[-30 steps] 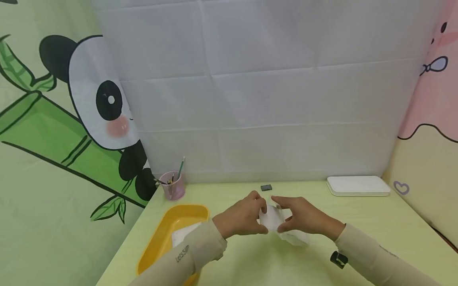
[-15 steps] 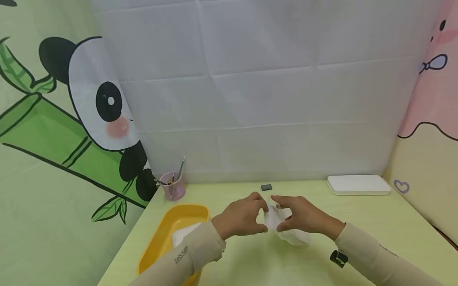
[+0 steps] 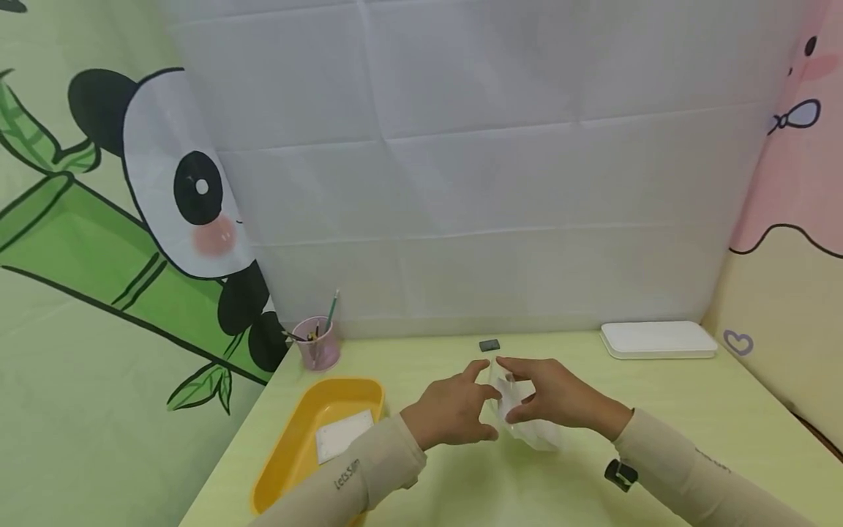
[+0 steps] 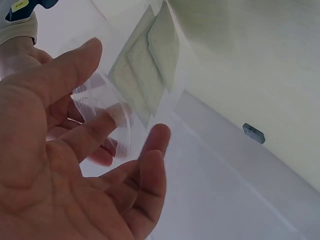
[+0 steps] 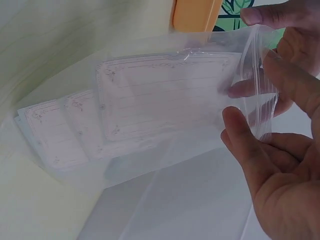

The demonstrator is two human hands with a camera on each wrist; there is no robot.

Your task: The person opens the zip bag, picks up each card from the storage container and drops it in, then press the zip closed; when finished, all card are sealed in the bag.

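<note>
"Lower and spread wider than half a second ago: that's the left hand [image 3: 454,411]. Its partner, the right hand [image 3: 566,391], has hardly shifted."

"And the fingers?"

"Left ones apart, one tip showing through the plastic at the mouth of the zip bag [image 5: 180,145] (inside it or behind, I can't tell). Right thumb and fingers curl round that mouth, gripping it."

"How will it handle?"

"Light, I'd judge, limp and slippery, so its layers may slide over each other. The paper cards [image 5: 170,95] inside look thin and easy to crease. I'd take hold at the ribbed zip strip [image 5: 257,80], one lip to each hand, and keep pressure off the cards."

"And the pose?"

"Hands meet from either side, the bag between them, held above the table [image 3: 658,399]. Left sleeve [image 3: 372,468] slants across the yellow tray [image 3: 299,435], where a white card [image 3: 342,434] lies; right sleeve [image 3: 685,461] comes in from the opposite side."
</note>
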